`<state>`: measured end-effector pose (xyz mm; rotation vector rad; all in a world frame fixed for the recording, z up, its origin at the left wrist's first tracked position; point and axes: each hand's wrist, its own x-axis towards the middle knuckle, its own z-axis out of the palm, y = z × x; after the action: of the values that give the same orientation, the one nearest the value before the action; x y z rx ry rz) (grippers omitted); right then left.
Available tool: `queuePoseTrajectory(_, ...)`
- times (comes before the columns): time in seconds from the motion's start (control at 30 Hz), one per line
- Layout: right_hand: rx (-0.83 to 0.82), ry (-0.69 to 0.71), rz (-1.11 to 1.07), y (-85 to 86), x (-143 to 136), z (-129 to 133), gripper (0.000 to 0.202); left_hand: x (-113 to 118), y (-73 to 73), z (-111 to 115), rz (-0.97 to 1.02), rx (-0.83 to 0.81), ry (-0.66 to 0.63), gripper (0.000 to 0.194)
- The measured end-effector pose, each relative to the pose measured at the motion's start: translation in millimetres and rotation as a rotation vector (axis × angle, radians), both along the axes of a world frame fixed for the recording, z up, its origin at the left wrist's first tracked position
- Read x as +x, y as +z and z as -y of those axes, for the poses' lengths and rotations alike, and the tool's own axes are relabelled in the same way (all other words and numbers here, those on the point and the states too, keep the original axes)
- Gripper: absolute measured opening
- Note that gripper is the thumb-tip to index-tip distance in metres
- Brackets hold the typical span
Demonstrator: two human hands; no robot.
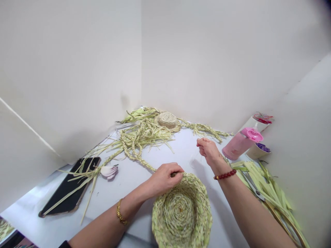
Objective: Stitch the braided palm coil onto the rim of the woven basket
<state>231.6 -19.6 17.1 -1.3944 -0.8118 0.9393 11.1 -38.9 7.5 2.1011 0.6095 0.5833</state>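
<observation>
A round basket of coiled green braid (181, 212) is tilted with its hollow side toward me, low in the middle. My left hand (167, 177) pinches its upper rim, thumb inside and fingers outside. From beneath that hand a long braid (137, 156) runs up and left to a heap of loose straw. To the right and above the basket, my right hand (208, 150) is raised with its fingertips pinched together; what they hold, if anything, is too fine to make out.
A small straw hat (167, 120) lies by the back corner. At left are a black phone (66, 189) and a pale bulb piece (109, 172). A pink bottle (236, 144), a cup (257, 151), green leaves (276, 186) and scissors (259, 195) stand or lie at right.
</observation>
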Motion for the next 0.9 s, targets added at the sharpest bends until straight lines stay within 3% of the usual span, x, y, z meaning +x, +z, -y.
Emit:
queuePoseTrajectory(0.2,-0.008,0.073,0.051,9.5,2.7,13.6,0.026,-2.5,0.1,-0.1,-0.036,-0.076,-0.006,0.018)
queuePoseTrajectory(0.37,-0.002,0.169,0.105,26.5,7.4,41.4,0.032,-0.8,-3.0,-10.6,-0.068,-0.102,0.002,0.035)
queuePoseTrajectory(0.5,0.009,0.211,0.133,34.5,3.1,58.6,0.032,12.2,13.6,-13.4,-0.052,-0.083,0.038,0.032)
queuePoseTrajectory(0.57,0.026,0.206,0.157,39.4,2.0,64.7,0.032,21.5,24.1,-11.2,-0.038,-0.164,-0.01,0.034)
queuePoseTrajectory(0.7,0.082,0.016,0.433,56.5,17.4,80.3,0.027,34.0,34.0,-6.3,0.012,-0.362,-0.106,0.034)
queuePoseTrajectory(0.8,0.115,-0.165,0.722,70.2,47.0,100.1,0.026,33.9,30.9,-6.8,0.053,-0.433,-0.054,0.031)
queuePoseTrajectory(0.9,0.128,-0.281,0.761,77.2,83.1,124.6,0.027,29.6,27.0,-11.5,0.109,-0.491,-0.014,0.028)
